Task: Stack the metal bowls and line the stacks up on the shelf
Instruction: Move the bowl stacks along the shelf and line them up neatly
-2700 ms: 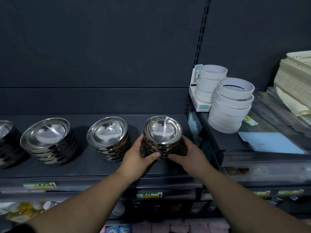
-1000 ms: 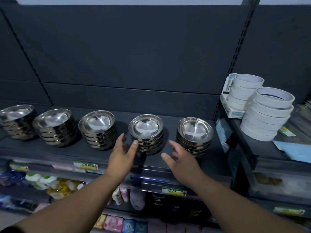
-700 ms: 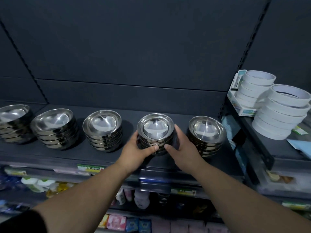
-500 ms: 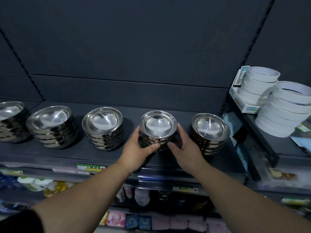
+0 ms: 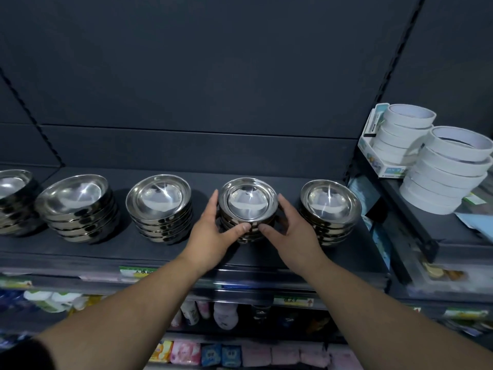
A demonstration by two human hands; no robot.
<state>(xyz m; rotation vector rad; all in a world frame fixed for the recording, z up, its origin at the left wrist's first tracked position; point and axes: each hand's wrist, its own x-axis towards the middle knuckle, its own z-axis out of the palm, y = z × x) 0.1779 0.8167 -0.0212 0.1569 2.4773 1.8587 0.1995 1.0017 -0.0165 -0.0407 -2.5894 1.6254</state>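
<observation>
Several stacks of shiny metal bowls stand in a row on the dark shelf (image 5: 266,256). From the left: a stack cut off by the frame edge (image 5: 13,198), a wide stack (image 5: 77,206), a third stack (image 5: 160,206), a fourth stack (image 5: 248,201) and the rightmost stack (image 5: 330,209). My left hand (image 5: 213,233) holds the fourth stack's left side, thumb at its front. My right hand (image 5: 290,236) curls round its right side, thumb beside the left thumb. The stack's lower bowls are hidden behind my thumbs.
Two piles of white tape rolls (image 5: 405,134) (image 5: 450,169) stand on the adjoining shelf at the right, which juts forward past the bowl shelf. Price labels (image 5: 136,272) run along the shelf's front edge. Small packets (image 5: 186,352) fill the lower shelves.
After leaving the rightmost stack, my open hands reached for the fourth stack a second ago and now clasp it from both sides. The view has shifted left.
</observation>
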